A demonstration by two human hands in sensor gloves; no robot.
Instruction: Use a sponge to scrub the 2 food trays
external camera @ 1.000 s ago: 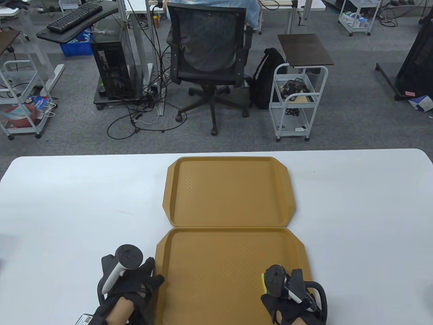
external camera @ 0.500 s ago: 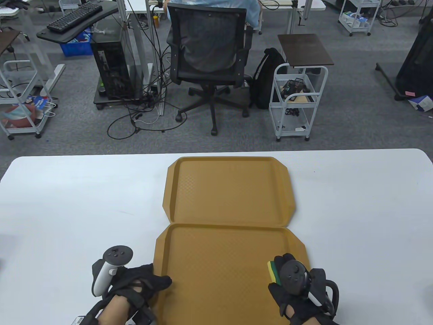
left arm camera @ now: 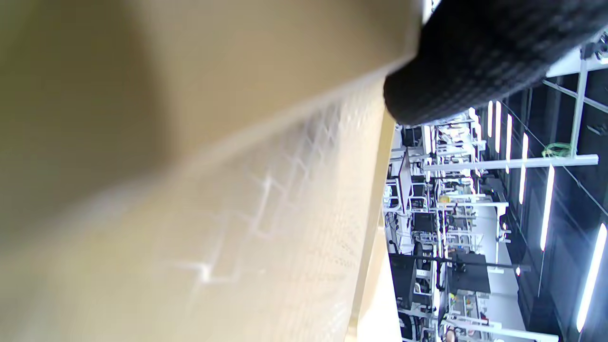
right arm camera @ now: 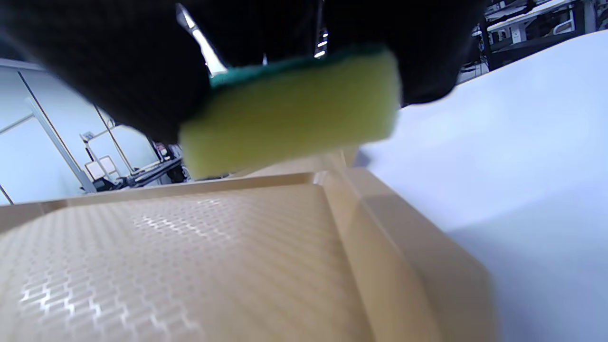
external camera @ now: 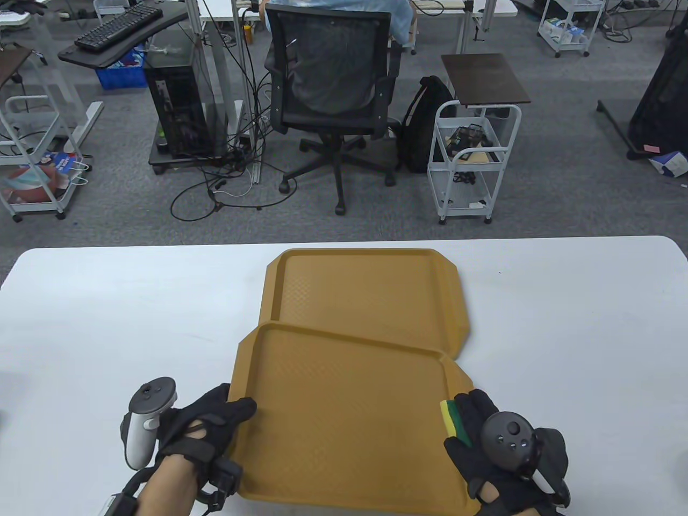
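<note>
Left hand (external camera: 207, 424), gloved in black with a tracker on its back, grips the left rim of the near tray (external camera: 344, 424): the thumb lies on top of the rim and the remaining fingers pass beneath, out of sight. Near tray is raised and skewed, its far edge overlapping the near edge of the far tray (external camera: 365, 293), which lies flat on the white table (external camera: 107, 312). In the left wrist view the near tray (left arm camera: 213, 190) fills most of the frame at close range, blurred, with one gloved fingertip (left arm camera: 475, 61) resting at its edge. Right hand (external camera: 500, 446) holds the sponge (external camera: 454, 422), yellow with a green scouring face, its fingers curled around it at the right side of the near tray. The right wrist view shows the sponge (right arm camera: 289, 109) pinched from above by the gloved fingers, yellow side facing the camera, over the right rim of the near tray (right arm camera: 190, 266); contact between sponge and tray cannot be confirmed from either view. Beyond the far tray, past the table's far edge, stand a black office chair (external camera: 330, 91), a white wire cart (external camera: 473, 156) and a black backpack (external camera: 422, 126) on grey carpet.
</note>
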